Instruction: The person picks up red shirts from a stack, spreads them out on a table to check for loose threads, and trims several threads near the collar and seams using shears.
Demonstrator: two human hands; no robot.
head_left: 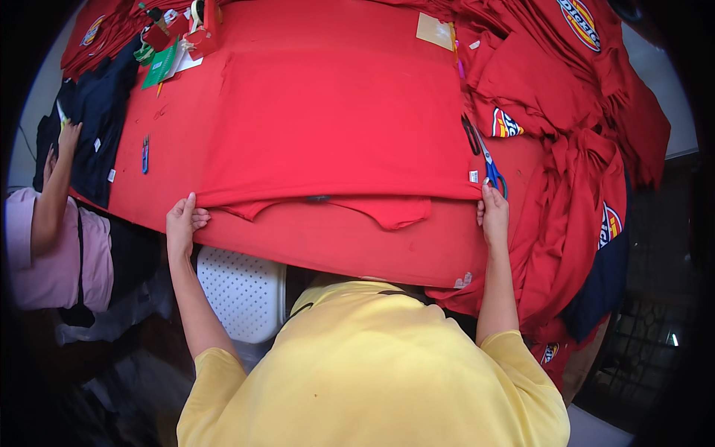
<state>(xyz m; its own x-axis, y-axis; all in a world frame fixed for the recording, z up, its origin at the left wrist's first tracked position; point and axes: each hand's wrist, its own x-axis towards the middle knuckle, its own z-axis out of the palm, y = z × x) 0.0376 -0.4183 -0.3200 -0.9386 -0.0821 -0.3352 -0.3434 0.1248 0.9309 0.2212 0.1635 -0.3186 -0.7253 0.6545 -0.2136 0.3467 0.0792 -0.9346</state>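
A red T-shirt [339,127] lies spread flat on the red tabletop [320,246] before me. My left hand [185,222] pinches the left end of its near edge, and my right hand [493,214] pinches the right end. Between them that edge is drawn out straight. More red cloth of a garment shows below it, with a small dark mark at the middle. Close to my right fingers are a small white tag [474,176] and scissors with blue handles [494,175]. A black-handled tool [470,135] lies partly hidden at the shirt's right side.
Heaped red garments [558,171] cover the table's right side. Blue thread snips [145,155] lie left of the shirt. Farther back are a green booklet [159,67] and a red tape dispenser [201,33]. A co-worker's hand [70,135] is over dark garments [100,127]. A white perforated basket [240,294] stands below the edge.
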